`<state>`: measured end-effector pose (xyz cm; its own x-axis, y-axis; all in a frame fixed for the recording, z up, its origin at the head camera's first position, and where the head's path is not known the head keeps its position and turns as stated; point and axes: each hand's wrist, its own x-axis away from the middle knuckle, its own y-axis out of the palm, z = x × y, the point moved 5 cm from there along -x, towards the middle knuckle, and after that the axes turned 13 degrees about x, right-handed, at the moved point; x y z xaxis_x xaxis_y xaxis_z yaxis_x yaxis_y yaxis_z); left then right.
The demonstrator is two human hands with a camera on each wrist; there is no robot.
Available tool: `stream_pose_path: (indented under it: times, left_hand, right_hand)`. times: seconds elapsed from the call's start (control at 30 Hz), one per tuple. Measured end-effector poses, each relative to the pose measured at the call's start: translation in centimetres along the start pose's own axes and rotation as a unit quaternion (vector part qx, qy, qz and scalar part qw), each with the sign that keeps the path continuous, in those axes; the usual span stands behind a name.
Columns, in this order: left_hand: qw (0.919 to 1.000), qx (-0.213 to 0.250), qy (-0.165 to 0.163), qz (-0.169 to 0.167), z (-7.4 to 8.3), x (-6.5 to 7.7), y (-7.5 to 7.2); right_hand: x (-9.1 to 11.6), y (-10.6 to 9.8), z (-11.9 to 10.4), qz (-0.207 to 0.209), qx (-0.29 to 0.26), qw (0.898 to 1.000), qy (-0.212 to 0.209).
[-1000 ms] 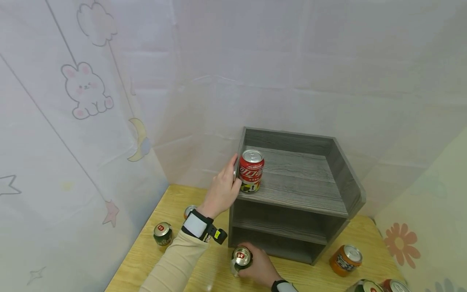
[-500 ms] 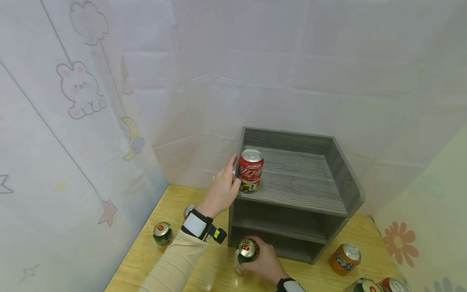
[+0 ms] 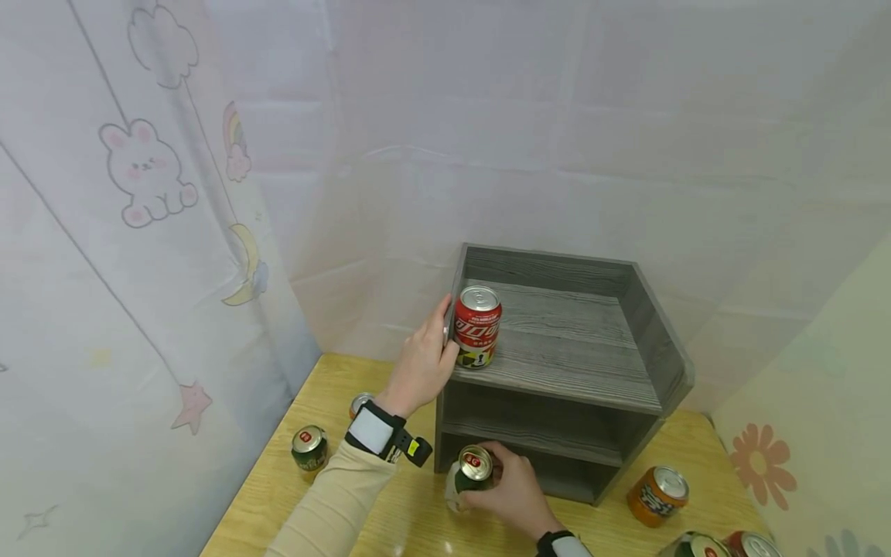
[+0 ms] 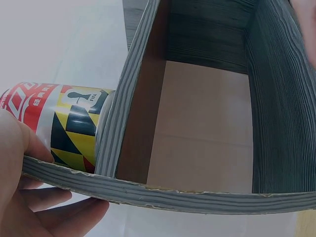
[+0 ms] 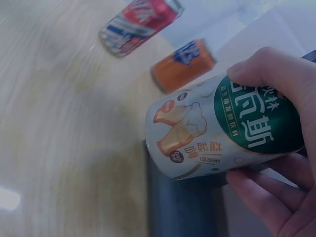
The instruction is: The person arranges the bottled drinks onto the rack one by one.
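Observation:
A grey wooden shelf unit [image 3: 557,340] stands on the table. My left hand [image 3: 421,367] grips its left side panel, thumb inside and fingers outside, as the left wrist view shows. Beside that thumb, a red cola can [image 3: 477,329] stands upright on the top shelf, against the panel. My right hand [image 3: 511,491] holds a green-and-white drink can [image 3: 473,476] in front of the lowest compartment, near its left end. In the right wrist view, thumb and fingers wrap the green upper part of this can [image 5: 197,133]; its white lower part shows.
Left of the unit stand a green can [image 3: 308,449] and an orange-sided can [image 3: 362,402], partly behind the left wrist. An orange can [image 3: 657,497] stands right of it. A gold-topped can [image 3: 696,545] and a red can [image 3: 753,544] are cut off at lower right.
My right hand has moved the green-and-white can slightly right and closer to the shelf unit's lower opening. The left hand and the cola can have stayed in place.

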<state>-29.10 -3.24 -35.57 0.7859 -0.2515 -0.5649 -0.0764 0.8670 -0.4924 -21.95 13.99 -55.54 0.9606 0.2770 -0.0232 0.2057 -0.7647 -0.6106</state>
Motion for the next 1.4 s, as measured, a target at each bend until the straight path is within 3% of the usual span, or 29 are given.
stream_pose_path:
  times: [0.43, 0.73, 1.07, 1.4]
  left_hand:
    - [1.0, 0.002, -0.006, 0.002, 0.2, 0.2, -0.1]
    - [1.0, 0.0, -0.001, 0.003, 0.2, 0.2, -0.1]
    - [1.0, -0.003, 0.002, 0.003, 0.3, 0.2, -0.1]
    - [1.0, -0.003, 0.0, 0.0, 0.2, 0.2, 0.0]
  right_hand:
    - [0.7, -3.1, -4.7, 0.06, -0.011, 0.998, -0.027]
    - [1.1, -4.9, -7.2, 0.125, -0.034, 0.991, -0.02]
    - [0.7, -6.0, -7.2, 0.193, -0.057, 0.98, -0.001]
    - [-0.8, -6.5, -6.2, 0.23, -0.033, 0.972, 0.03]
